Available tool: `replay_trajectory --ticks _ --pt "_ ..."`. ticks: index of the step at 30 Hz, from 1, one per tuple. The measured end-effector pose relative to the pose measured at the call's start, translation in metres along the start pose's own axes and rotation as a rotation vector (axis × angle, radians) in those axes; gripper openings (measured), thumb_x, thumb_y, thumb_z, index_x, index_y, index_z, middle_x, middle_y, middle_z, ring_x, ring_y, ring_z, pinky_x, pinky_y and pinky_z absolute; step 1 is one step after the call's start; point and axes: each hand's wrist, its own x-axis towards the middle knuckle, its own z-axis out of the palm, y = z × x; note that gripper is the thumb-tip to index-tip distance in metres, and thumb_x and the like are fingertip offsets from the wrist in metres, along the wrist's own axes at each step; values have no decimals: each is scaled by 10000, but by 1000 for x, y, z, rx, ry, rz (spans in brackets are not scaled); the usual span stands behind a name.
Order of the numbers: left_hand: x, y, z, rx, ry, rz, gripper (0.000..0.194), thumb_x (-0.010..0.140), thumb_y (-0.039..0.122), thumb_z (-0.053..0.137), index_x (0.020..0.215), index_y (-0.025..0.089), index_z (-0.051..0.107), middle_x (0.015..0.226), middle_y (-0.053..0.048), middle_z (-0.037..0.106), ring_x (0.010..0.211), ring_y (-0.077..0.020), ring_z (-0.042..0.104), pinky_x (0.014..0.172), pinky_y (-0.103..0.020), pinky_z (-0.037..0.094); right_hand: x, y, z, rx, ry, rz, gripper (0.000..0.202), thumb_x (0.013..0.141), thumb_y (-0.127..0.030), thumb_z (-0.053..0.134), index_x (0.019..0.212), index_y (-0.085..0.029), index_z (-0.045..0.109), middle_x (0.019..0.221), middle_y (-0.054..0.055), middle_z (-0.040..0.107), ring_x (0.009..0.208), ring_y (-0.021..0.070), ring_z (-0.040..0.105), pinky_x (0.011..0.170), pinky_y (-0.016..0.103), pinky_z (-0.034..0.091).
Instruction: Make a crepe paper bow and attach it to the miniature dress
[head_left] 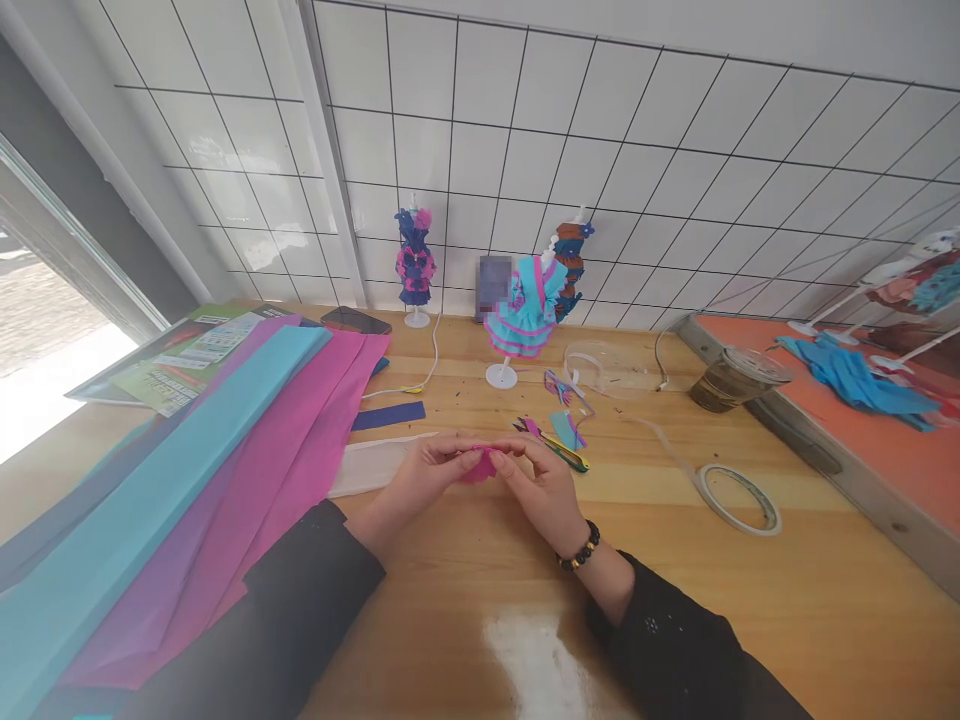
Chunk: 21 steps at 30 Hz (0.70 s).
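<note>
A small piece of pink crepe paper (478, 470) is pinched between both hands, low over the wooden table. My left hand (436, 470) grips its left side with thumb and fingertips. On its right side, my right hand (541, 485) holds it the same way; a dark bead bracelet circles that wrist. Just beyond the right hand lie scissors or a cutter with dark tips and a yellow-green handle (577, 461), partly hidden. Blue and pink paper scraps (568, 428) rest beside them. A white paper strip (375, 465) lies behind my left hand.
Long blue, purple and pink paper sheets (277, 440) cover the left side. Small dress stands (416, 318) are at the back, one with a turquoise dress (525, 315). A tape roll (739, 498) and a brown-filled cup (735, 380) are on the right.
</note>
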Motion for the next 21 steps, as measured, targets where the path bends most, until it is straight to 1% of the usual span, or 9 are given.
replay_trajectory --ticks 4,9,13,15,18,21 --pt "1 -3 0 45 16 45 220 741 319 594 895 197 694 839 -57 649 788 -173 578 720 -287 457 0 2 1 35 8 27 130 795 -277 534 776 -193 631 784 43 632 763 175 571 726 324 451" --pt "1 -1 2 -69 -17 -33 235 737 309 601 917 176 671 856 -55 674 779 -179 604 715 -295 474 0 0 2 34 13 27 130 788 -270 542 749 -192 637 750 36 632 740 171 569 711 312 442" --pt "2 0 2 -3 22 -45 226 747 333 582 824 145 681 816 -57 684 776 -177 603 726 -284 469 0 -2 2 39 22 47 142 780 -281 548 716 -189 636 731 34 629 728 171 567 701 307 440" --pt "2 0 1 20 38 -53 238 745 348 579 811 143 679 825 -59 684 786 -182 602 732 -286 468 -1 -2 3 69 10 83 143 779 -293 548 744 -186 637 748 38 636 733 171 568 693 303 444" --pt "1 1 1 19 28 -65 249 747 359 572 812 143 676 826 -62 684 796 -189 606 737 -292 471 -2 0 4 122 -23 154 170 784 -316 540 820 -182 638 799 51 648 750 174 572 683 300 453" --pt "0 2 2 -20 6 -85 256 744 365 574 822 140 667 837 -63 685 790 -189 617 733 -295 476 -2 3 6 126 -17 197 173 767 -325 558 805 -175 635 780 53 648 722 171 572 666 296 461"
